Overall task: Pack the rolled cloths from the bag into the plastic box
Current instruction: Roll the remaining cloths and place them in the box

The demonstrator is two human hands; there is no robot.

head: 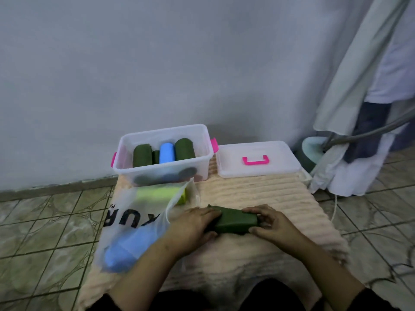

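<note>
We log the scene from the left. The bag (pixel 134 223), translucent white with dark lettering, lies flat on the peach mat (pixel 258 194) with its mouth turned toward the middle, which we judge keeps the remaining rolls within easy reach. Through its film we see 1 blue roll (pixel 125 252) near the closed end and 1 yellow-green roll (pixel 161 194) at the mouth, so at least 2 cloths are not yet packed.

Behind the bag stands the plastic box (pixel 125 171), open, with pink latches. We count 4 rolls in it: 3 dark green and 1 blue, lying side by side in a single row, an arrangement that likely saves room for more.

Nearer to us, the left hand (pixel 193 223) wraps its fingers over the left end of a dark green roll (pixel 235 222) that rests on the mat. The right hand (pixel 269 223) pinches the right end, thumb in front and fingers behind. We judge the 2-ended hold keeps the roll tight so it does not unwind before going into the box.

To the right of the box the lid (pixel 258 160) lies flat, pink handle up, set aside so the opening stays free. Further right, hanging cloths (pixel 350 90) drape down beside a stand base (pixel 314 147).
</note>
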